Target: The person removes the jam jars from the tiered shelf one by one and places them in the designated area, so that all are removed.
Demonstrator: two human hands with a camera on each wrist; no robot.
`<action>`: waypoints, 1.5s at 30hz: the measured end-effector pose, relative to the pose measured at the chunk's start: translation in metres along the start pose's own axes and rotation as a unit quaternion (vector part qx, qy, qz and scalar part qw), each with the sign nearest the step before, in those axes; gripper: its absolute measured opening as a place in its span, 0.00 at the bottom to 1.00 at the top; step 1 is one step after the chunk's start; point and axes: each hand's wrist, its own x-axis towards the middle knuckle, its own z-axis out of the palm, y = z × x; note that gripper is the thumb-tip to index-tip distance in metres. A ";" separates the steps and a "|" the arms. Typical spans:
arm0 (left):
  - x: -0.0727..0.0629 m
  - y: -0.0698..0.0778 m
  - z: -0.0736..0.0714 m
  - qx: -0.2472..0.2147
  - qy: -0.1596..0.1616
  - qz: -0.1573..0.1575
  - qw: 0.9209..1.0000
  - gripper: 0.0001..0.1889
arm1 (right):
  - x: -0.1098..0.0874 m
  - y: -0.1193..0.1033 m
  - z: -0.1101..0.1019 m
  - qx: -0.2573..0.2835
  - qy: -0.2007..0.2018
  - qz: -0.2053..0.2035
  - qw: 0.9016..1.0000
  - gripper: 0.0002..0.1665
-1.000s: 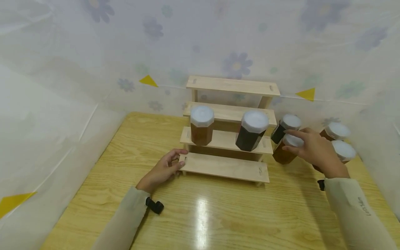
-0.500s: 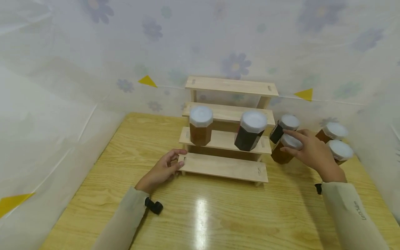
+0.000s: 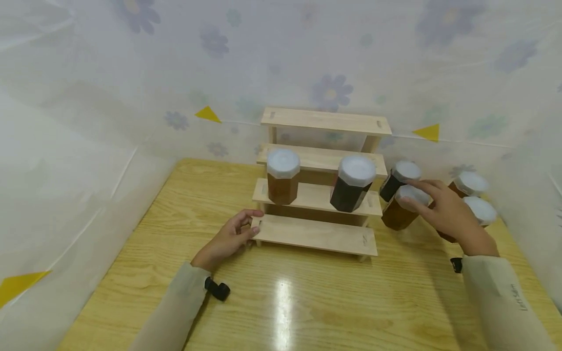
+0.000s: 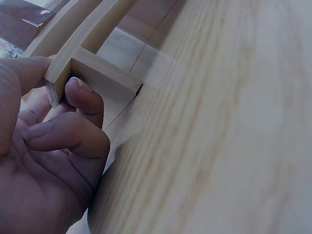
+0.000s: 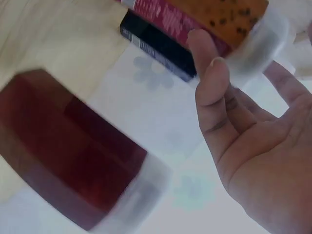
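Note:
A stepped wooden display stand (image 3: pixel 313 235) is on the table. My left hand (image 3: pixel 230 237) grips the left end of its lowest step, with fingers curled about the board's edge in the left wrist view. Two white-lidded jars stand on the second step: an amber jar (image 3: pixel 283 183) at left and a dark jar (image 3: pixel 349 190) at right. My right hand (image 3: pixel 448 212) is over another amber jar (image 3: pixel 397 217), right of the stand. Its fingers are spread loosely about the lid; contact is hard to tell. In the right wrist view, that jar (image 5: pixel 239 19) has a pink label.
A dark jar (image 3: pixel 397 180) stands behind the amber one, near the stand's right end. More amber jars, one with its lid (image 3: pixel 471 184) showing, stand farther right, partly behind my hand. A flowered curtain (image 3: pixel 333 58) hangs behind the wooden table (image 3: pixel 325 302).
My right hand has shifted slightly right, showing more of the amber jar's lid. My left hand keeps its hold on the stand. The jars on the stand have not moved.

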 end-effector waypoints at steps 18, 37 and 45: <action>0.001 -0.001 -0.001 -0.004 -0.001 -0.003 1.000 0.23 | 0.006 -0.031 -0.036 -0.018 -0.014 0.008 1.000 0.39; 0.001 0.000 0.000 0.000 0.007 -0.010 1.000 0.22 | 0.031 -0.090 -0.045 -0.044 0.012 -0.098 0.994 0.40; 0.000 0.000 0.000 -0.002 0.006 -0.012 1.000 0.22 | 0.040 -0.103 -0.049 -0.053 -0.007 -0.133 0.990 0.41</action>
